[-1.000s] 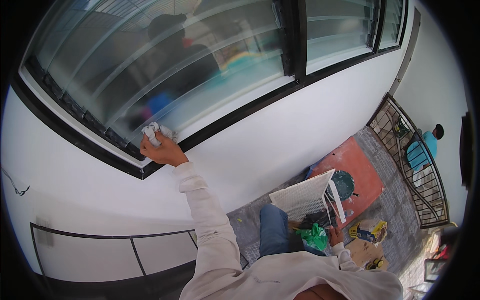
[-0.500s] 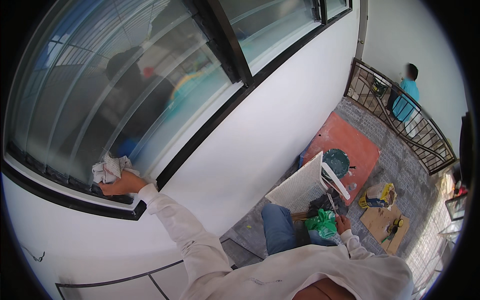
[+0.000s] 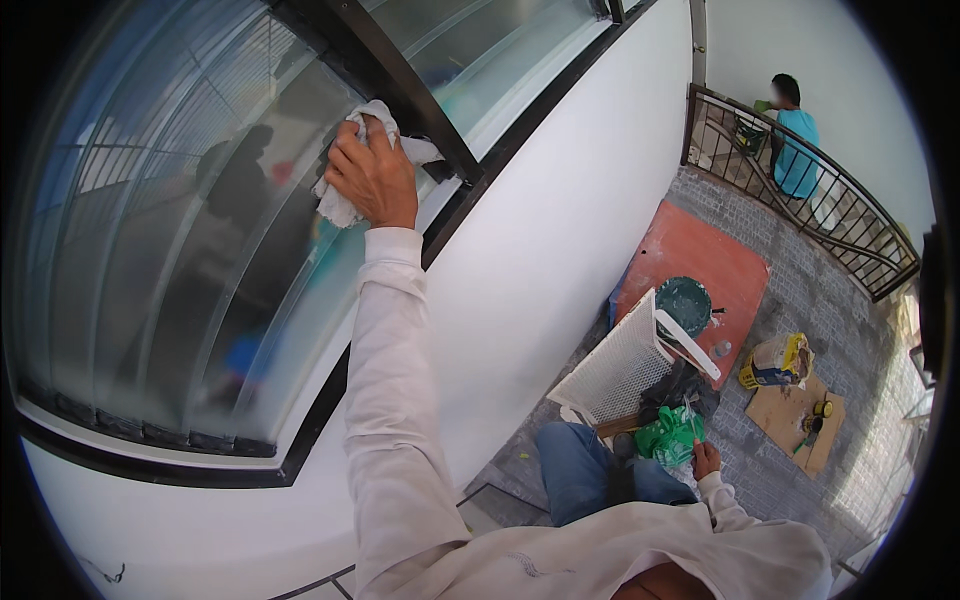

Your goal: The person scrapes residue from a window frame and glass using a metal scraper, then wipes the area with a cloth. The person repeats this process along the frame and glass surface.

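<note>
My left hand [image 3: 375, 180] is raised and shut on a crumpled white cloth [image 3: 340, 205]. It presses the cloth against the window glass [image 3: 180, 260], right beside the black upright frame bar [image 3: 400, 100]. My long pale sleeve runs up to it from below. My right hand [image 3: 707, 460] hangs low by my leg, its fingers curled on a green plastic bag [image 3: 668, 437]. The glass shows a dim reflection of a person.
A white plastic chair [image 3: 620, 370] lies tipped by the white wall [image 3: 540, 260]. Beyond it are a red sheet [image 3: 700, 250] with a dark green bucket [image 3: 683, 300], a yellow sack [image 3: 775, 362] and cardboard [image 3: 790, 415]. Another person in a blue shirt [image 3: 795, 150] stands past a black railing [image 3: 860, 220].
My left hand has carried the cloth from the window's lower frame up and to the right, to the black upright bar. The view has swung with it. My right hand stays low.
</note>
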